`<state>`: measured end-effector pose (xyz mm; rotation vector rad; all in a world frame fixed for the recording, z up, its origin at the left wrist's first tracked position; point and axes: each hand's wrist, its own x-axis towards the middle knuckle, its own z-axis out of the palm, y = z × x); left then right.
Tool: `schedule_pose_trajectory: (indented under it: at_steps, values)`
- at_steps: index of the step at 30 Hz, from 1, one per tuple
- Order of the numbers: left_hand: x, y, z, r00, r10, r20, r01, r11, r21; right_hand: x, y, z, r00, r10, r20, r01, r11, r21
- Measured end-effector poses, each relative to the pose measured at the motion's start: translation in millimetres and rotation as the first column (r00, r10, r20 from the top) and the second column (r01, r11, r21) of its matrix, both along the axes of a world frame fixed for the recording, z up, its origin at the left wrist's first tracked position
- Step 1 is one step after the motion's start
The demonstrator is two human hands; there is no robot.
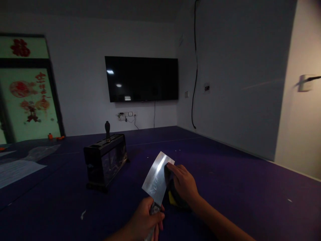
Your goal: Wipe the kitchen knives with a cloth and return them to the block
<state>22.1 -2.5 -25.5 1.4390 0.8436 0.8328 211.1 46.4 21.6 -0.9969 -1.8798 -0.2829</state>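
Note:
A cleaver [158,174] with a broad shiny blade is tilted up in front of me. My left hand [145,217] wraps round its dark patterned handle [154,209]. Fingers stretched out, my right hand [185,182] touches the right edge of the blade near its top; its thumb is hidden. A dark patch on the blade beside those fingertips may be their reflection. Below my right hand lies a dark object with a yellow part [172,198], mostly covered, whose kind I cannot make out. To the left stands a black knife block [106,162] with one black knife handle [107,130] rising from it.
The purple surface [240,197] reaches back to the walls and bears small white scraps. Paper sheets [18,172] and clear plastic [41,153] lie at left, small orange things [50,136] farther back. A television [142,79] hangs on the far wall; a black cable [196,73] hangs at right.

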Motion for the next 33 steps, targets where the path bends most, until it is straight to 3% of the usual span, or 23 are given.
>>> schedule_pose_trajectory:
  at_steps: [9,16,24,30,33]
  values:
    - [3,-3,4.7,0.999,0.017,-0.038,-0.019,0.997,-0.080,-17,-8,-3.5,0.977,-0.028,0.212,0.034,0.999,-0.027]
    - [4,-3,5.0,0.999,-0.028,-0.030,0.026,0.997,-0.069,-11,1,-4.5,0.930,-0.252,0.266,0.240,0.968,0.079]
    - [7,-5,10.6,0.996,0.056,-0.074,-0.062,0.995,-0.080,-27,-10,-12.2,0.937,-0.013,0.349,-0.021,0.995,0.093]
    - [6,-6,11.0,0.997,0.034,-0.070,-0.041,0.995,-0.093,-14,-1,-0.7,0.964,-0.106,0.243,0.102,0.994,0.030]
    - [6,-5,9.1,0.997,0.029,-0.073,-0.036,0.995,-0.094,-7,-2,4.9,0.974,-0.096,0.203,0.096,0.995,0.010]
